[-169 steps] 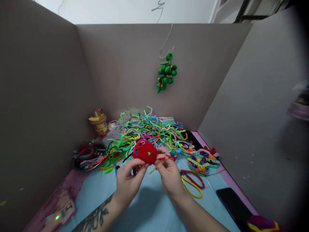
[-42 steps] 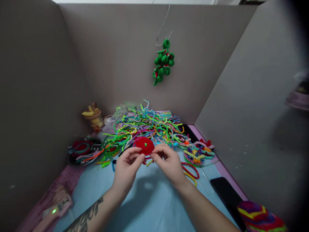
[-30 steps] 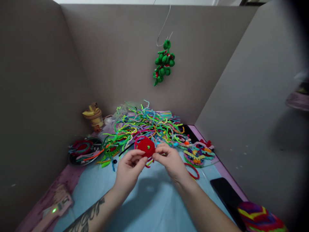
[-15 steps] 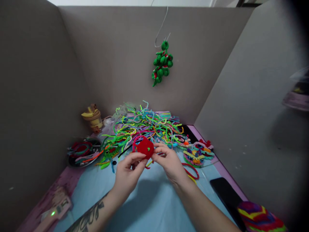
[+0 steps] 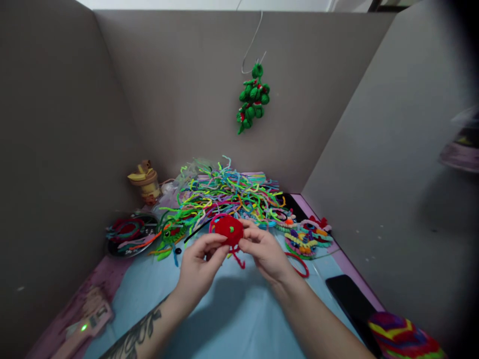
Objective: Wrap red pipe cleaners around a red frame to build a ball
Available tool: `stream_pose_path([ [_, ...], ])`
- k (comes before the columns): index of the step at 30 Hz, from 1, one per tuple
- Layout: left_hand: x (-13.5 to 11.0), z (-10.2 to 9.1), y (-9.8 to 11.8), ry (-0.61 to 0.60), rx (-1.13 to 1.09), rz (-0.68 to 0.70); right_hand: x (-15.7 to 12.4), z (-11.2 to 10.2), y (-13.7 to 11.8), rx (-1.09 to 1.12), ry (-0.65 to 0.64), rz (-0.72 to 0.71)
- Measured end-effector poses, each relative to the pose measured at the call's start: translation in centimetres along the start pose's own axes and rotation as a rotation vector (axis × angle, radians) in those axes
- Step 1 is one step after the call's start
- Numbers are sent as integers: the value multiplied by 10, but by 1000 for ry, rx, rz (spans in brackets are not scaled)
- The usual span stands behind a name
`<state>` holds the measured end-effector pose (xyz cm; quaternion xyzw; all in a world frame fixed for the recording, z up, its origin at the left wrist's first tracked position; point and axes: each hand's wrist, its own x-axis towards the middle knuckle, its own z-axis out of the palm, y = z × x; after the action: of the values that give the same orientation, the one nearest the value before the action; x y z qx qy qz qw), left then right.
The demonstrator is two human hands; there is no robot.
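Note:
Between my two hands is a red fuzzy disc (image 5: 227, 228) with a small green spot on its face, seemingly made of pipe cleaner. My left hand (image 5: 202, 259) pinches its lower left edge between thumb and fingers. At the right edge, my right hand (image 5: 262, 249) grips it with bent fingers. A bent red strand (image 5: 238, 260) hangs below the disc, and a pinkish loop shows behind its upper left. The fingertips hide parts of the rim.
A heap of multicoloured pipe cleaners (image 5: 228, 192) lies behind my hands. To the left are a dark bowl (image 5: 129, 247) and a pink device with a green light (image 5: 90, 324). Finished colourful pieces (image 5: 301, 244) and a black phone (image 5: 352, 304) lie right. A green ornament (image 5: 253, 97) hangs above.
The red disc has turned and tilted, so it looks flatter and sits slightly further right. The red strand below now shows more. Both hands keep their hold.

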<state>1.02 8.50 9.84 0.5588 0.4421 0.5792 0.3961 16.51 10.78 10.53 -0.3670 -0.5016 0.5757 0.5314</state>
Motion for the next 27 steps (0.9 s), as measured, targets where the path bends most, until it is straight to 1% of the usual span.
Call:
stream_pose_path([
  [3,-1,4,2,-16,-72,-61,-1,1,-2,-77,-2,-29],
  [7,-2,8,3,-49,-171,-115,0,-1,0,-120,-14,-51],
  [9,-2,7,2,-11,-177,-123,1,-3,3,-176,-25,-46],
  [11,0,5,-1,71,-162,-122,0,-2,5,-285,7,-69],
  [13,1,3,-2,143,-148,-117,-3,1,6,-419,89,-148],
  [15,3,2,-2,174,-143,-118,-8,7,6,-559,124,-248],
  [18,5,1,-1,179,-135,-120,-15,15,5,-732,70,-343],
  [21,6,0,0,179,-103,-132,-18,15,1,-779,53,-413],
  [24,5,-1,-1,177,-64,-140,-14,3,-4,-771,138,-488],
  [26,3,-1,-2,147,-60,-138,-9,-6,-7,-777,223,-520],
  [27,2,-1,-3,119,-64,-140,-7,-9,-7,-772,252,-514],
])
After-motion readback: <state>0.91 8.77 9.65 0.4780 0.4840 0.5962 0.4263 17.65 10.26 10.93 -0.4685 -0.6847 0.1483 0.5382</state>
